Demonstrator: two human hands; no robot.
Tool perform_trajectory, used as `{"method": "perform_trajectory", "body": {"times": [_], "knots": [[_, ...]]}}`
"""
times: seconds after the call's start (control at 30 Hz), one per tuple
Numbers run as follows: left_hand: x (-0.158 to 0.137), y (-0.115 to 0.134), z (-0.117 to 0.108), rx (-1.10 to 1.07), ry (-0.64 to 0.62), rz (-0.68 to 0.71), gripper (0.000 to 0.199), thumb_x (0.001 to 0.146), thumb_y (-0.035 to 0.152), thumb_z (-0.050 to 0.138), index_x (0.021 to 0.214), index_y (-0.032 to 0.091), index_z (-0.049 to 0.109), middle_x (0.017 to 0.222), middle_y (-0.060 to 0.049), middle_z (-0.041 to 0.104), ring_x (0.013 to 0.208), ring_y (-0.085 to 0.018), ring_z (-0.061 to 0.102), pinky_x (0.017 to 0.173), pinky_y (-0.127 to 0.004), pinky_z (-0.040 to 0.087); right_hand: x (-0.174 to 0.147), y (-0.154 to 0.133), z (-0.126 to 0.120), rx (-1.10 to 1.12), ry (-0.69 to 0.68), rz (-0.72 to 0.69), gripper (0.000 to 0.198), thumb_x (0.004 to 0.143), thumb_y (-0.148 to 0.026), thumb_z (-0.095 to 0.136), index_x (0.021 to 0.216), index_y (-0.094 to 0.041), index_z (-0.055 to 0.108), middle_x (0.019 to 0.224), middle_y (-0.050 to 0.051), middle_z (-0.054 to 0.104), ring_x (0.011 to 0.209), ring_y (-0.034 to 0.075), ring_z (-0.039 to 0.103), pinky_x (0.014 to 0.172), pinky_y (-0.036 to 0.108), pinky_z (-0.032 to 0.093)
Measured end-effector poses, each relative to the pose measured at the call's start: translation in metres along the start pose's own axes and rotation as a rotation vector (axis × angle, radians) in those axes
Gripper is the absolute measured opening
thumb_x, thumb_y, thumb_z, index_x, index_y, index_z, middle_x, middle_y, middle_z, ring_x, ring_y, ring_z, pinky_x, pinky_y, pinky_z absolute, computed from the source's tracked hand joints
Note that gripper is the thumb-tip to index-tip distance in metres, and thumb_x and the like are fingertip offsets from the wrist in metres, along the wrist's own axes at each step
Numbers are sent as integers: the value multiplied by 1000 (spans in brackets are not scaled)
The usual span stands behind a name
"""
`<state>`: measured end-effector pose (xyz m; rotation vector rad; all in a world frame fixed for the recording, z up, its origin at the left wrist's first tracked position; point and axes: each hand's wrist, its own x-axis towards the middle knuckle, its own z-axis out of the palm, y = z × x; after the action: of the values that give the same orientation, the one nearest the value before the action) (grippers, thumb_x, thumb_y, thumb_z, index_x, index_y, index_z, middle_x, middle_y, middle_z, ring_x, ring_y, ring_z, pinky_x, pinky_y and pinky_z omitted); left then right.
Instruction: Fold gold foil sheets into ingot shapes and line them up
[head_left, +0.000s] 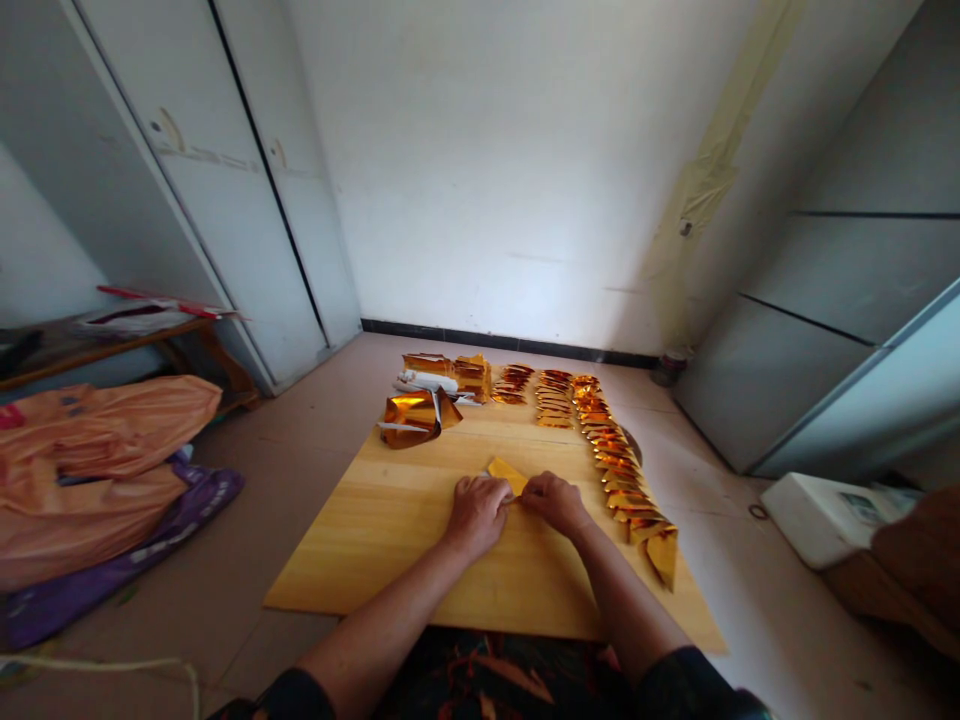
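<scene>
The left hand [480, 510] and the right hand [556, 502] are meeting near the middle of the wooden board [390, 520], their fingers drawn in narrow and holding a small piece of gold paper [507, 472] between them; how hard each is pressing, the view is not showing. The likeliest trouble is a crooked crease, since the fingertips are sitting close together on the near edge and an uneven pull from either side could be skewing the paper. Too strong a tug could tear it, because it is looking thin. A wide swing of the right forearm could also knock the row of folded gold pieces [619, 460], which is running down the board's right side and leaning piece against piece; a bump at the near end could slide several out of line. As for its looks, the held paper is showing a flat, dull yellow-gold face, with a corner pointing away from the person beyond the fingers, while the rest is hiding under the hands. The folded pieces are gleaming more orange, and at the far left a loose gold sheet [411, 415] is curling beside a white roll [427, 382].
</scene>
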<state>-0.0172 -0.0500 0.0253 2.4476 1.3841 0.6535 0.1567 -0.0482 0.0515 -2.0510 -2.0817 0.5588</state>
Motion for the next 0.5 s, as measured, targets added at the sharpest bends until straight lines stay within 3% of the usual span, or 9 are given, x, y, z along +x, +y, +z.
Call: {"method": "perform_trajectory", "body": {"times": [0.2,0.5], "knots": [[-1,2,-2,-19,-23,-20,14,83,15,51,87,24,61,111,-3,67,109,-20,54,98,-43,30,-2,2,0,34,-10,-8,17,83,-30,55,87,-29,72,97,-2,68,88,14,61,71,23,34],[2,12,5,49,16,-118,9,86,21,52,86,23,60,102,-3,67,104,-21,56,97,-45,29,0,-6,-7,-36,-25,26,21,85,-33,52,89,-28,71,100,0,69,92,18,61,71,26,34]]}}
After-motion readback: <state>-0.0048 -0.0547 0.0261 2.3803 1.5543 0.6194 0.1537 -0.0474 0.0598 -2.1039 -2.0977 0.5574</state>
